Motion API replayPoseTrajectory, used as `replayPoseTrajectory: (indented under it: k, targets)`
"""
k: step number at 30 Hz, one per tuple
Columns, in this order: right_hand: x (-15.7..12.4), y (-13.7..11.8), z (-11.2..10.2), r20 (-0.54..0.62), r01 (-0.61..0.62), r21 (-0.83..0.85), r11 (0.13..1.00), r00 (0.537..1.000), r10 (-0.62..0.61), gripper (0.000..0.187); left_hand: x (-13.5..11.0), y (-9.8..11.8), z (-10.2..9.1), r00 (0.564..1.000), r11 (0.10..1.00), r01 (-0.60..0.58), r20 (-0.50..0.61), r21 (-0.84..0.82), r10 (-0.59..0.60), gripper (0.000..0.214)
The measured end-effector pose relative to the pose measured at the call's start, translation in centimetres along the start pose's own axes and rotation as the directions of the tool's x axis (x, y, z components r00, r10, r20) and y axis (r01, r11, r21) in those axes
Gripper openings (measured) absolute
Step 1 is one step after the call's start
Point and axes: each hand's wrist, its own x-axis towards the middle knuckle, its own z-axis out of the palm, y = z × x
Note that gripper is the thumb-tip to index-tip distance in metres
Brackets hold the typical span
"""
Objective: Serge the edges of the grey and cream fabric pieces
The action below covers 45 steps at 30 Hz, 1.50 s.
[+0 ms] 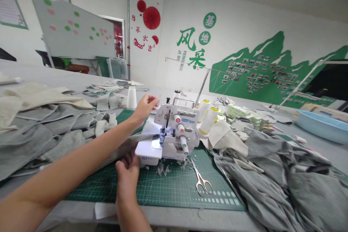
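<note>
A white overlock sewing machine (176,130) stands on a green cutting mat (168,188), its lamp lit beside the needle. Grey fabric (136,137) lies across its left side by the presser foot. Reaching past it, my left hand (146,107) is closed at the machine's back left, fingertips at a thin pale upright piece I cannot make out. My right hand (128,170) is at the front left corner of the machine bed, beneath the fabric, with thumb and fingers apart and the fingertips partly hidden. Scissors (201,183) and grey lint (162,168) lie in front.
Grey and cream fabric piles lie left (54,127) and right (272,166). A white thread cone (132,98) stands behind my left hand; yellow-topped cones (208,121) sit at the machine's right. A thread stand (202,87) rises behind. A blue basin (323,125) is far right.
</note>
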Motion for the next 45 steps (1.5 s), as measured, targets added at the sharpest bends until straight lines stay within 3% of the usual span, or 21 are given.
replayPoseTrajectory:
  k: [3, 6, 8, 11, 15, 18, 23, 27, 31, 34, 37, 41, 45]
  targets:
    - [-0.3, -0.1, 0.2, 0.007, 0.004, -0.005, 1.0, 1.0, -0.004, 0.065, -3.0, -0.9, -2.8, 0.979, 0.986, -0.057, 0.203, 0.155, 0.025, 0.02]
    - [-0.8, -0.5, 0.8, 0.026, 0.06, -0.045, 0.997, 0.998, -0.059, 0.064, -5.2, -1.0, -4.6, 0.875, 0.96, -0.115, 0.483, 0.255, -0.024, 0.013]
    - [-0.8, -1.0, 1.4, 0.028, 0.095, -0.062, 0.994, 0.995, -0.094, 0.061, -5.8, -0.9, -5.0, 0.801, 0.945, -0.155, 0.596, 0.287, -0.05, 0.018]
    - [0.1, -1.9, 2.7, -0.024, 0.051, 0.002, 0.999, 0.998, -0.051, 0.057, -5.7, -0.7, -4.8, 0.745, 0.924, -0.205, 0.664, 0.324, -0.067, 0.02]
    - [1.8, -2.5, 4.1, -0.104, -0.035, 0.083, 0.996, 0.994, 0.043, 0.047, -5.7, -0.4, -4.7, 0.721, 0.899, -0.256, 0.689, 0.356, -0.068, 0.028]
    - [1.5, -2.4, 3.9, -0.126, -0.073, 0.119, 0.99, 0.988, 0.088, 0.035, -5.9, -0.1, -4.9, 0.707, 0.886, -0.291, 0.705, 0.36, -0.054, 0.028]
    - [-1.7, -2.2, 0.9, 0.011, -0.062, 0.109, 0.992, 0.998, 0.062, 0.017, -6.5, -0.2, -4.7, 0.715, 0.862, -0.349, 0.699, 0.368, -0.009, 0.03]
    - [-3.0, -2.3, -0.9, 0.043, 0.014, 0.045, 0.999, 0.999, -0.016, 0.044, -8.5, 0.4, -4.0, 0.714, 0.837, -0.39, 0.7, 0.382, 0.013, 0.028]
    - [-3.0, -3.0, -0.6, 0.104, 0.069, 0.061, 0.996, 0.992, -0.075, 0.05, -11.0, 1.3, -2.9, 0.741, 0.79, -0.411, 0.672, 0.455, -0.001, 0.026]
    - [-2.9, -3.7, -0.3, 0.053, 0.087, 0.162, 0.983, 0.994, -0.097, 0.043, -12.0, 1.2, -2.0, 0.769, 0.75, -0.425, 0.639, 0.506, 0.005, 0.025]
    - [-3.2, -4.1, -0.9, 0.042, 0.056, 0.232, 0.971, 0.997, -0.067, 0.038, -12.4, 0.4, -1.3, 0.806, 0.712, -0.432, 0.591, 0.554, 0.028, 0.038]
    - [-4.1, -4.8, -3.1, 0.071, -0.026, 0.186, 0.982, 0.997, 0.013, 0.025, -13.0, -0.2, -0.3, 0.836, 0.648, -0.451, 0.545, 0.614, 0.066, 0.04]
    - [-4.9, -5.6, -6.1, 0.078, -0.007, 0.139, 0.99, 0.997, -0.004, 0.018, -14.4, -0.3, 0.6, 0.869, 0.548, -0.461, 0.48, 0.698, 0.119, 0.045]
